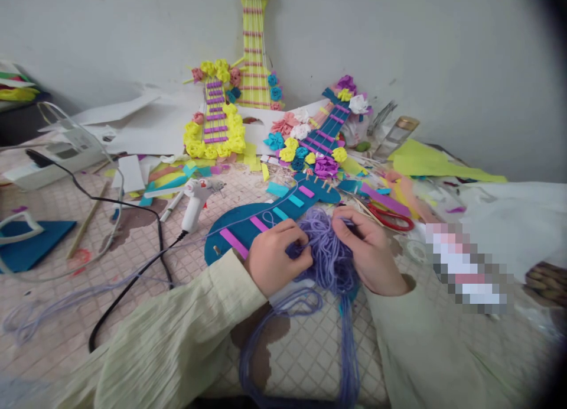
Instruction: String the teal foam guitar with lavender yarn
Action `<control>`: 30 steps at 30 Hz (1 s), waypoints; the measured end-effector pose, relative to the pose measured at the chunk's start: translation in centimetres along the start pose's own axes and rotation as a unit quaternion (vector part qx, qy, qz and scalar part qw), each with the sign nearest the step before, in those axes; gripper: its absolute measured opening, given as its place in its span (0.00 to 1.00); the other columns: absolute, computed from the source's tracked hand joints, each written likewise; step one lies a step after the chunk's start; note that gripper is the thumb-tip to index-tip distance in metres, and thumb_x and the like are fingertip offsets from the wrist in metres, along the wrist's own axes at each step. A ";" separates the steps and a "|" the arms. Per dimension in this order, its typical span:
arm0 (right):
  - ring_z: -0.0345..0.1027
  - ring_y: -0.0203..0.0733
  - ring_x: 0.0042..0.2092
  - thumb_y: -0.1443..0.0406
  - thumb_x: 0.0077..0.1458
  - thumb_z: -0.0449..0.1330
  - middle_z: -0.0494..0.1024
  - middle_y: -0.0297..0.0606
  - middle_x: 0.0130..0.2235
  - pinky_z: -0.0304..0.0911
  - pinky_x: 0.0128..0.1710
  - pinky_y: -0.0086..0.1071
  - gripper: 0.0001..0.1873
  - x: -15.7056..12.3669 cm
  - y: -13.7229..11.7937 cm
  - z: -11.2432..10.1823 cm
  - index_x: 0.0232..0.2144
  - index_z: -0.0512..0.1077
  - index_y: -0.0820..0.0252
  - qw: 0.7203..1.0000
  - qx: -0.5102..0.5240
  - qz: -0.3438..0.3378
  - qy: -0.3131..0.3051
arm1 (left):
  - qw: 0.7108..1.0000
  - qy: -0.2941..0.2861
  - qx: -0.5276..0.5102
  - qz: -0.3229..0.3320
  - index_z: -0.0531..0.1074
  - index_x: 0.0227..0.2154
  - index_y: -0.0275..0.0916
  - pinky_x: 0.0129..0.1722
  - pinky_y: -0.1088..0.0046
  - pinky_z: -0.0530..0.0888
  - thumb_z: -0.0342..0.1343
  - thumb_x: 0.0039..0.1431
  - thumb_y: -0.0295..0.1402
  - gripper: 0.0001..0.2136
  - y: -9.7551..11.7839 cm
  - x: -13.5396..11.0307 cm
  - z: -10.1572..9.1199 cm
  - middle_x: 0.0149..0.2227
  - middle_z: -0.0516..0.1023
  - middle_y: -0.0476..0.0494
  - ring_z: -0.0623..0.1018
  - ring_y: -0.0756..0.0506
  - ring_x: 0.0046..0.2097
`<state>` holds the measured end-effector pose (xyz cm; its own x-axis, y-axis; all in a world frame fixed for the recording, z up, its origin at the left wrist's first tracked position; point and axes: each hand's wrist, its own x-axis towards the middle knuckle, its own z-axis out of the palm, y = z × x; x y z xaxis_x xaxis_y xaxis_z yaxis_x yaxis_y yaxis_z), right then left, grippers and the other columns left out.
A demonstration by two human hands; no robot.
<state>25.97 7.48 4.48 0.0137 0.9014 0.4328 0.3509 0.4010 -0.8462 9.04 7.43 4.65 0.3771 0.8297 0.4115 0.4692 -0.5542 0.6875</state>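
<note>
Between my two hands sits a tangled bundle of purple yarn [328,252], with long strands looping down toward the front edge. My left hand [281,255] pinches yarn on the bundle's left side, fingers curled. On its upper right, my right hand [370,249] grips yarn between thumb and fingers. Just behind lies a blue guitar-shaped cutout [241,217] with pink and light blue strips across it and small pegs at its head. A yarn strand runs over the cutout and off to the left.
A white glue gun [195,205] with a black cord stands left of the cutout. Red-handled scissors [394,218] lie to the right. Decorated paper guitars [215,116] lean along the wall amid paper scraps. A power strip [57,164] is at the far left, a glass bottle [394,137] behind.
</note>
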 end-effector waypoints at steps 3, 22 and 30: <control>0.64 0.38 0.40 0.61 0.52 0.57 0.69 0.34 0.35 0.60 0.42 0.33 0.06 -0.1 0.2 0.0 0.29 0.68 0.57 0.999 0.019 0.020 0.028 | 1.000 0.005 0.005 0.003 0.68 0.22 0.37 0.25 0.76 0.63 0.52 0.47 0.26 0.02 0.0 0.0 -0.1 0.28 0.70 0.49 0.66 0.53 0.26; 0.68 0.39 0.38 0.64 0.50 0.58 0.74 0.37 0.37 0.65 0.40 0.36 0.08 -0.2 -0.7 -0.1 0.35 0.70 0.57 0.999 -0.030 0.003 -0.025 | 0.999 0.050 -0.011 -0.018 0.64 0.21 0.37 0.25 0.76 0.62 0.52 0.46 0.24 0.04 -0.4 0.6 -0.5 0.23 0.65 0.52 0.63 0.53 0.24; 0.66 0.39 0.40 0.64 0.50 0.57 0.72 0.37 0.38 0.63 0.40 0.35 0.10 -0.3 -1.0 -0.1 0.38 0.69 0.56 0.997 -0.065 -0.025 0.031 | 0.997 0.065 -0.048 -0.015 0.64 0.22 0.37 0.26 0.76 0.62 0.51 0.48 0.25 0.04 -0.3 0.7 -0.7 0.24 0.66 0.51 0.62 0.53 0.24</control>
<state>25.70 6.83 5.26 0.0500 0.8676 0.4947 0.4717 0.4161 -0.7774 8.59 8.25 5.20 0.2542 0.8507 0.4602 0.3980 -0.5257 0.7518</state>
